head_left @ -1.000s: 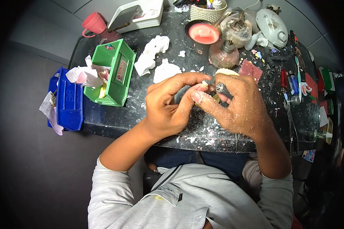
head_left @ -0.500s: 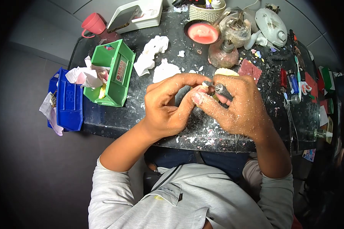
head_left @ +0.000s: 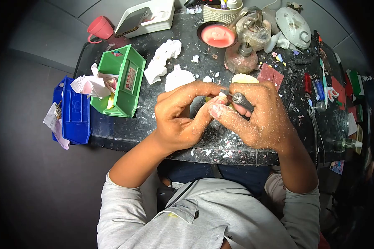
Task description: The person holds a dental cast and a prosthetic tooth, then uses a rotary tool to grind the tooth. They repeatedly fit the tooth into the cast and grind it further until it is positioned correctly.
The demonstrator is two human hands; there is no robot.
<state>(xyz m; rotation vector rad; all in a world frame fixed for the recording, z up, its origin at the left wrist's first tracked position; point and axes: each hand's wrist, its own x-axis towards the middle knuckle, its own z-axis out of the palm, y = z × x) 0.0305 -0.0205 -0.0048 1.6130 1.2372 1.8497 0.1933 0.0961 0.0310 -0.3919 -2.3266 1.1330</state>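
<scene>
My left hand (head_left: pixel 176 118) pinches a small whitish piece, like a dental tooth (head_left: pixel 222 95), between thumb and forefinger. In my right hand (head_left: pixel 266 118) is a dark rotary handpiece (head_left: pixel 239 98), its tip turned left, right at the small piece. The right thumb reaches across and meets the left fingertips. White dust speckles the right hand and thumb. Part of the handpiece's body is hidden in the right palm. Behind the right hand sits a pale yellow block (head_left: pixel 244 78), partly covered.
White scraps and dust cover the black table (head_left: pixel 116 132). Left stand a green bin (head_left: pixel 131 97) and a blue bin (head_left: pixel 77 120). Further back are crumpled tissue (head_left: pixel 169 50), a bowl of pink material (head_left: pixel 217 35) and a glass burner (head_left: pixel 242 62). Red wax sheet (head_left: pixel 271 77) and tools lie right.
The piece and the handpiece tip have shifted slightly between the fingers, showing more of the whitish piece. Both hands keep their grip; the whole view has moved a little.
</scene>
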